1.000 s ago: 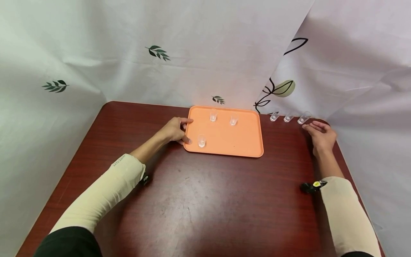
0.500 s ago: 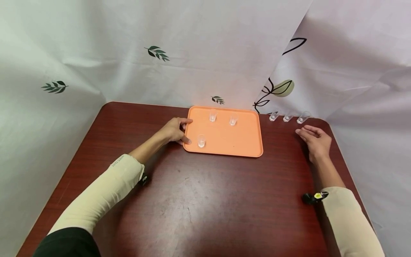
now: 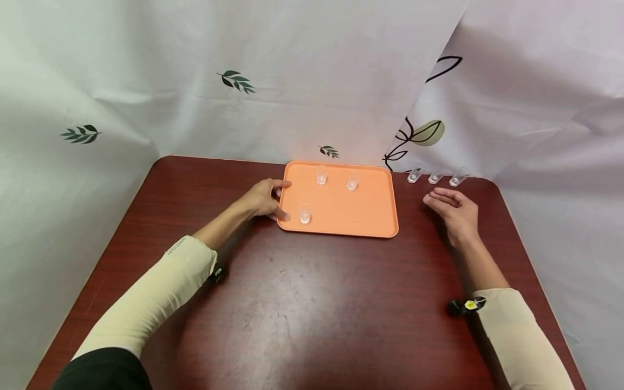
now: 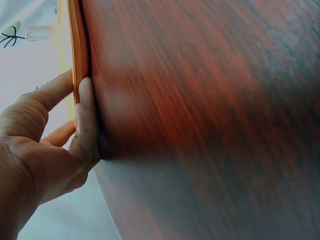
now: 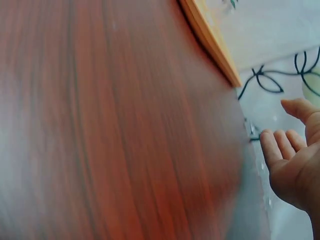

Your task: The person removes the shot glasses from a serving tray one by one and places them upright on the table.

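Note:
My left hand (image 3: 263,198) grips the left rim of an orange tray (image 3: 341,216), with the thumb and a finger over the edge. The left wrist view shows fingers (image 4: 87,110) along the tray's underside. On the tray stand three small clear cups: one at the back (image 3: 322,176), one right of it (image 3: 353,183) and one near the front left corner (image 3: 305,214). My right hand (image 3: 458,215) is over the table right of the tray, fingers loosely bent, holding nothing. Behind it, three more clear cups (image 3: 414,175), (image 3: 436,175), (image 3: 458,177) are lined up.
The dark red wooden table (image 3: 292,303) extends toward me. A white cloth (image 3: 273,119) printed with leaves hangs behind the tray and around the sides. The row of cups sits close to the back edge, against this cloth.
My right hand has moved left, from beside the rightmost cup in the back row toward the tray. The left hand, the tray and the cups have stayed in place.

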Available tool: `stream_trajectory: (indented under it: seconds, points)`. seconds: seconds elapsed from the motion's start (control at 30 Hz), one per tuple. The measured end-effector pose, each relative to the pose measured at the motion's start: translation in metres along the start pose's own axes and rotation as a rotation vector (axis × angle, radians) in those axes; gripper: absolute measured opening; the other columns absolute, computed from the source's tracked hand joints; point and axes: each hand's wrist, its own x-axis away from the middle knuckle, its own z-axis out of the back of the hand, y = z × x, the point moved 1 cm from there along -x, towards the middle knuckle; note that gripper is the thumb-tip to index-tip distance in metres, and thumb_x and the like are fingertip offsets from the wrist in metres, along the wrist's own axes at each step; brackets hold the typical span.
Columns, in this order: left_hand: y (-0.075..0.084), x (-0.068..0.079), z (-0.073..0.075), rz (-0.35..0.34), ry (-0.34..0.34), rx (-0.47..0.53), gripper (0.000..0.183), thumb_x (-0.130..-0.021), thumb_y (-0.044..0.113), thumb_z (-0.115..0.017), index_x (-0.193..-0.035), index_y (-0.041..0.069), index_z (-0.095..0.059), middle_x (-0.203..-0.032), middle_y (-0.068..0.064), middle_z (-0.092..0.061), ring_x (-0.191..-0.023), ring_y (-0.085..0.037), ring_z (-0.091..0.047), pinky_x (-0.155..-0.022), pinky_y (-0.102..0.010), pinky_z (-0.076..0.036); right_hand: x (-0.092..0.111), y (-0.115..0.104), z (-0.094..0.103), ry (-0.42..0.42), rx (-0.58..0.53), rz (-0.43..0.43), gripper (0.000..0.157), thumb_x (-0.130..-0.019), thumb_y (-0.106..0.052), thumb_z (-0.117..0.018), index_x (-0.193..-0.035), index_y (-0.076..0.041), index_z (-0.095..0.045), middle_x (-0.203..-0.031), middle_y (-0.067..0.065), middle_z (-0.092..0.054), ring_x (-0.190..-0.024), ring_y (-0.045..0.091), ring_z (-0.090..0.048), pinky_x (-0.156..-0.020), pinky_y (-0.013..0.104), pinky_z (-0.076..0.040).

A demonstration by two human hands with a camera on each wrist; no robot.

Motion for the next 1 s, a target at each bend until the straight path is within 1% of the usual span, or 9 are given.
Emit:
stream_trajectory:
  seconds: [0.13,0.23,0.37,0.43,0.5,0.63,0.7,0.87,1.0]
  points:
    - [-0.001,0.000,0.001,-0.021,0.004,-0.038,0.110,-0.074,-0.013,-0.100,-0.170,0.009,-0.051,-0.128,-0.014,-0.041,-0.088,-0.021,-0.061,-0.068,-0.029,-0.067,0.003,-0.001,-0.015,-0.046,0.028,0.015,0.029,-0.091,0.009,-0.089,-0.111,-0.010,-0.082,-0.097,-0.002,-0.087,-0.091,0.005,-0.084,-0.084,0.018,-0.066]
    - [-0.002,0.000,0.002,-0.036,0.001,-0.078,0.113,-0.072,-0.009,-0.103,-0.170,0.008,-0.050,-0.130,-0.015,-0.042,-0.093,-0.023,-0.059,-0.070,-0.026,-0.065,0.005,-0.001,-0.027,-0.082,0.019,0.032,0.028,-0.092,0.010,-0.088,-0.115,-0.006,-0.081,-0.098,-0.001,-0.087,-0.092,0.006,-0.085,-0.086,0.019,-0.067]
    - [-0.002,0.000,0.002,-0.064,0.004,-0.150,0.117,-0.069,-0.002,-0.107,-0.171,0.008,-0.049,-0.131,-0.015,-0.046,-0.106,-0.026,-0.055,-0.083,-0.026,-0.057,0.007,-0.002,-0.042,-0.125,0.010,0.052,0.032,-0.093,0.012,-0.086,-0.123,0.005,-0.077,-0.099,0.000,-0.087,-0.092,0.009,-0.085,-0.089,0.022,-0.067]
    - [-0.001,0.000,0.002,-0.072,0.005,-0.174,0.120,-0.067,0.000,-0.109,-0.171,0.008,-0.049,-0.131,-0.015,-0.047,-0.112,-0.027,-0.052,-0.091,-0.029,-0.051,0.007,-0.001,-0.050,-0.143,0.007,0.055,0.032,-0.093,0.013,-0.084,-0.123,0.006,-0.076,-0.099,0.001,-0.087,-0.092,0.010,-0.086,-0.090,0.023,-0.068]
    - [-0.002,0.000,0.002,-0.073,0.004,-0.183,0.122,-0.066,0.001,-0.109,-0.172,0.009,-0.048,-0.132,-0.014,-0.047,-0.116,-0.028,-0.049,-0.095,-0.032,-0.049,0.007,0.000,-0.058,-0.154,0.021,0.054,0.030,-0.093,0.013,-0.084,-0.120,0.003,-0.077,-0.100,0.000,-0.087,-0.093,0.009,-0.085,-0.091,0.023,-0.067]
    - [-0.001,0.000,0.003,-0.071,0.007,-0.187,0.124,-0.063,0.001,-0.110,-0.171,0.009,-0.050,-0.132,-0.014,-0.046,-0.117,-0.029,-0.048,-0.097,-0.035,-0.049,0.005,0.004,-0.074,-0.161,0.078,0.045,0.029,-0.093,0.010,-0.085,-0.120,-0.001,-0.079,-0.100,-0.003,-0.086,-0.095,0.006,-0.083,-0.090,0.021,-0.067]
    - [-0.001,0.000,0.003,-0.074,0.009,-0.199,0.125,-0.062,0.001,-0.110,-0.171,0.009,-0.050,-0.132,-0.014,-0.047,-0.118,-0.029,-0.048,-0.100,-0.035,-0.048,0.003,0.007,-0.081,-0.167,0.112,0.040,0.030,-0.094,0.007,-0.085,-0.123,0.003,-0.077,-0.100,-0.005,-0.086,-0.094,0.004,-0.082,-0.087,0.020,-0.067]
    - [-0.001,0.000,0.003,-0.077,0.010,-0.213,0.127,-0.060,0.002,-0.111,-0.171,0.010,-0.050,-0.134,-0.015,-0.047,-0.120,-0.029,-0.048,-0.106,-0.039,-0.046,-0.001,0.014,-0.098,-0.184,0.136,0.018,0.046,-0.094,0.006,-0.086,-0.134,0.016,-0.067,-0.099,-0.006,-0.084,-0.092,0.003,-0.081,-0.086,0.021,-0.068]
    - [-0.001,0.002,0.004,-0.076,0.014,-0.220,0.128,-0.060,0.003,-0.112,-0.172,0.012,-0.050,-0.136,-0.016,-0.047,-0.119,-0.030,-0.047,-0.107,-0.040,-0.046,-0.004,0.020,-0.109,-0.186,0.152,0.005,0.050,-0.093,0.006,-0.087,-0.136,0.017,-0.065,-0.102,-0.005,-0.083,-0.094,0.003,-0.081,-0.087,0.022,-0.068]
